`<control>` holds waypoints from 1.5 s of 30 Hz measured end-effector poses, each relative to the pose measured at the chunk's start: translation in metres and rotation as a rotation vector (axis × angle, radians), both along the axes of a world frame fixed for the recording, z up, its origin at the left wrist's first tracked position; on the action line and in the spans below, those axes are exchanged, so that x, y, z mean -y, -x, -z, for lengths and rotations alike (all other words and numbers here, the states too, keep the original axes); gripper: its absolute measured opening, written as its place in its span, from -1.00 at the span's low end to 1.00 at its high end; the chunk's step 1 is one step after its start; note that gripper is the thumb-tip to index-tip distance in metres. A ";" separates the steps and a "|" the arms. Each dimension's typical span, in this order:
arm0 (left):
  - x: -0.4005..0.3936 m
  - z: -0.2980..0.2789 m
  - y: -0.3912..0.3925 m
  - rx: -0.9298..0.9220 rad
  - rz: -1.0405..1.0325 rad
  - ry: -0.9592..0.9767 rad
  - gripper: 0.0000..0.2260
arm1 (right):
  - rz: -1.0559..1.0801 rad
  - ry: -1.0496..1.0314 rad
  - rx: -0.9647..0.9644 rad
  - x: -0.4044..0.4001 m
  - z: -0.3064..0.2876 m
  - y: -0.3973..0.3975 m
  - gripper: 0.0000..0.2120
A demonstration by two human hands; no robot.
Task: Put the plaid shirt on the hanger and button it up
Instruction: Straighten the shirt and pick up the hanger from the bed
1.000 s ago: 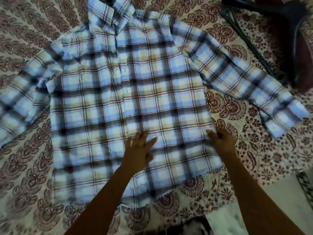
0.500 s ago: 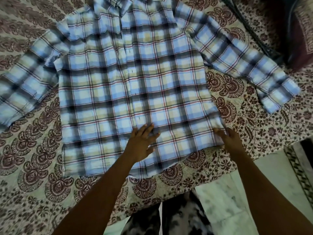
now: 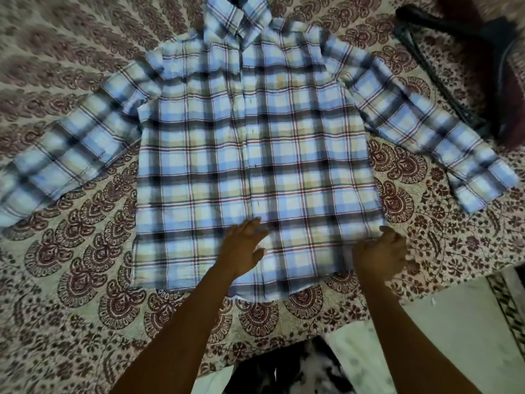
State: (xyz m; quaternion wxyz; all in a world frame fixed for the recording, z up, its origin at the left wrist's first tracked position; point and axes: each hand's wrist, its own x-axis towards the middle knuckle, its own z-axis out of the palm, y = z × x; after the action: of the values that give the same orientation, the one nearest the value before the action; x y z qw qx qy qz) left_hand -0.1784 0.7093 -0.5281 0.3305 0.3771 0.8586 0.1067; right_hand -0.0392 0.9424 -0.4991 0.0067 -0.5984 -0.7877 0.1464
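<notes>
The blue, yellow and white plaid shirt lies flat and face up on the bed, sleeves spread to both sides, collar at the top. My left hand rests flat with fingers spread on the lower front, next to the button placket. My right hand is closed on the shirt's lower right side edge near the hem. A dark hanger lies at the upper right, beyond the right sleeve, partly out of view.
The bed is covered with a cream sheet with maroon paisley print. Its near edge runs below the shirt's hem; pale floor shows at the lower right. A dark object sits at the right edge by the hanger.
The view has tilted up, so collar and hanger show again. My left hand stays flat on the front; my right hand has shifted along the right side edge towards the hem and closed on it.
</notes>
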 end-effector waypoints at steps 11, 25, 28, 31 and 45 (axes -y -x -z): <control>0.059 0.003 0.124 -0.323 -0.559 -0.166 -0.60 | -0.803 0.223 -0.279 0.082 0.036 0.157 -0.49; 0.146 0.019 0.277 -0.282 -0.911 0.131 -0.45 | -1.419 0.217 -0.354 0.194 0.047 0.344 -0.45; 0.144 0.037 0.255 -0.299 -0.672 0.238 -0.52 | -1.418 0.151 -0.369 0.215 0.050 0.369 -0.44; 0.150 0.041 0.240 -0.302 -0.627 0.137 -0.48 | -1.369 0.100 -0.344 0.234 0.046 0.391 -0.40; 0.324 0.020 0.251 -0.387 -1.072 0.192 -0.59 | -1.346 -0.065 0.042 0.234 0.042 0.380 -0.59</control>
State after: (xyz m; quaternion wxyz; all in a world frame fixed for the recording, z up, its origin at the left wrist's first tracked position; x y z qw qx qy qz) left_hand -0.4293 0.3853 -0.5481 0.0998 -0.1297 0.9804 0.1101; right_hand -0.4190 0.7086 -0.5413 -0.0834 0.0207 -0.9928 0.0829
